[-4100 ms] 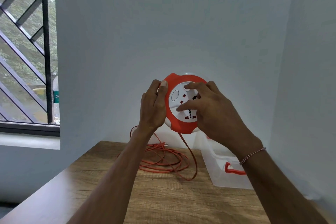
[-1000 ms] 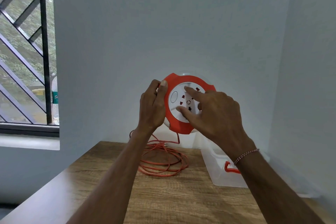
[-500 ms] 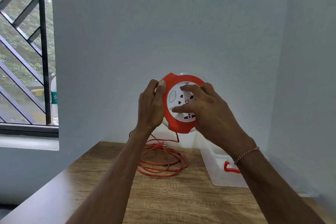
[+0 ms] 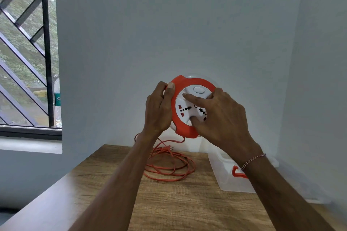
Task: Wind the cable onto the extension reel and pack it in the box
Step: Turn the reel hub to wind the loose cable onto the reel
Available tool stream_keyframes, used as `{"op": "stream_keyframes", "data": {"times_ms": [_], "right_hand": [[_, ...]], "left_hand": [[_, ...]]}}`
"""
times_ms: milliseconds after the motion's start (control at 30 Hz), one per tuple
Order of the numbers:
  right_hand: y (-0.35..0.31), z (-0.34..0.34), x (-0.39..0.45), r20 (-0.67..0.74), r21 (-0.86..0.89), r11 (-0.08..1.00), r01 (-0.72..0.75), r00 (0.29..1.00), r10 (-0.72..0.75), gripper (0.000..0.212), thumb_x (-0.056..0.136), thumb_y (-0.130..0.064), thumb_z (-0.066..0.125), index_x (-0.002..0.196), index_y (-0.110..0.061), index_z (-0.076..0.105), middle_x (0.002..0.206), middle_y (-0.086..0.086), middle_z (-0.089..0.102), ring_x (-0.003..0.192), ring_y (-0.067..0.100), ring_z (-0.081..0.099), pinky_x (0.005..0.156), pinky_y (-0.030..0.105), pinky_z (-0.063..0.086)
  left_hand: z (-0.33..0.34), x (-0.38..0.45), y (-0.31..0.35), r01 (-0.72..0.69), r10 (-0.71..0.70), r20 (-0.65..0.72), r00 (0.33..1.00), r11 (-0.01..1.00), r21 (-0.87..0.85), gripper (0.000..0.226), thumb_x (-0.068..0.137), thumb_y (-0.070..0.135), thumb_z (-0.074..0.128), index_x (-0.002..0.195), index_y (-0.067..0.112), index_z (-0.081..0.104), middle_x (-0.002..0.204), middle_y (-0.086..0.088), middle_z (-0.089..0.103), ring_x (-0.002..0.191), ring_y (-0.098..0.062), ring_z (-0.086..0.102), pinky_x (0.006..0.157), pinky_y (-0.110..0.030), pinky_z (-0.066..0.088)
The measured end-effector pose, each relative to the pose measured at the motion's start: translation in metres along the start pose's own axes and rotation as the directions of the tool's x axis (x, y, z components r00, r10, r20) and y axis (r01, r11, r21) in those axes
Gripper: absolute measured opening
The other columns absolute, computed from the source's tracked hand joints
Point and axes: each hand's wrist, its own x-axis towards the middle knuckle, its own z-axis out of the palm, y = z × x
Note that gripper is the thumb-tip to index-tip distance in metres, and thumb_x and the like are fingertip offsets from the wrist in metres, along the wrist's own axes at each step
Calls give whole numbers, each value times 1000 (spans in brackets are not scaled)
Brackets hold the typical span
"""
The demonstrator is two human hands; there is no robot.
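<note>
Round orange plastic extension reel (image 4: 185,130) with white socket face held above wooden tabletop (image 4: 169,208), rim gripped by left hand (image 4: 158,110), face pressed by right hand (image 4: 219,118) fingertips, thin orange cable (image 4: 169,167) coiled loosely below, clear plastic box (image 4: 227,180) beside it.

Left hand (image 4: 158,110) grips the reel (image 4: 183,127) rim; right hand (image 4: 219,120) fingers press its white face above the counter (image 4: 169,202), cable (image 4: 169,165) coiled below

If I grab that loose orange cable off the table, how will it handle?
Probably floppy: the cable lies in slack, overlapping loops on the table. Lifting one strand would likely drag or snag the others, since the loops cross. Its plug end lies free and may swing. One run hangs from the reel, so pulling could tug it.
</note>
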Motion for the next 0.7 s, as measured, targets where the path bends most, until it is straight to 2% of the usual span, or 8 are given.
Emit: {"op": "stream_keyframes", "data": {"times_ms": [67,167,300,433,533,600,700], "right_hand": [[-2,0,0,-13,15,999,-40,999,40,59,78,-56,64,133,-39,52,121,10,64,103,27,62,80,38,54],[-4,-1,1,-35,52,995,-84,996,86,66,77,-69,57,132,-31,55,112,7,70,89,25,68,74,36,55],[-3,-4,6,-24,126,982,-140,989,144,69,80,-70,51,129,-22,59,113,4,70,86,24,71,78,36,57],[-2,-7,6,-56,161,986,-49,997,59,56,82,-57,61,118,-14,66,103,7,73,86,25,69,78,36,54],[1,-9,7,-118,156,986,51,992,-33,30,82,-30,73,105,-13,71,107,11,71,93,29,62,79,38,53],[4,-11,9,-64,165,983,79,996,-69,21,78,-16,76,99,-18,74,115,11,67,102,30,57,81,42,54],[2,-15,9,138,141,985,97,984,-117,38,74,-16,79,109,-30,71,135,8,54,121,30,45,93,45,48]], "left_hand": [[0,0,-1,-4,4,-7,1000,1000,9,33,99,45,40,96,16,57,76,15,69,65,-11,70,56,-25,58],[0,0,-1,-15,15,-10,1000,1000,12,34,99,45,39,96,16,56,77,15,68,65,-9,69,55,-23,56],[2,-1,1,-13,13,-2,1000,1000,0,32,98,46,38,99,19,56,81,23,68,71,-9,71,57,-18,55],[2,-1,1,-9,9,-11,1000,1000,-13,34,98,46,38,100,18,57,80,21,68,71,-8,71,56,-17,55],[0,-1,1,-6,5,-19,1000,1000,-22,28,98,46,38,96,24,56,82,22,69,70,-9,71,56,-19,56],[0,0,2,-5,5,-26,1000,1000,-24,27,98,46,38,96,26,55,82,22,69,69,-9,70,56,-19,56],[1,-1,2,-14,14,-28,1000,1000,-16,27,98,45,38,95,25,55,81,24,68,70,-7,70,56,-18,56]]}}
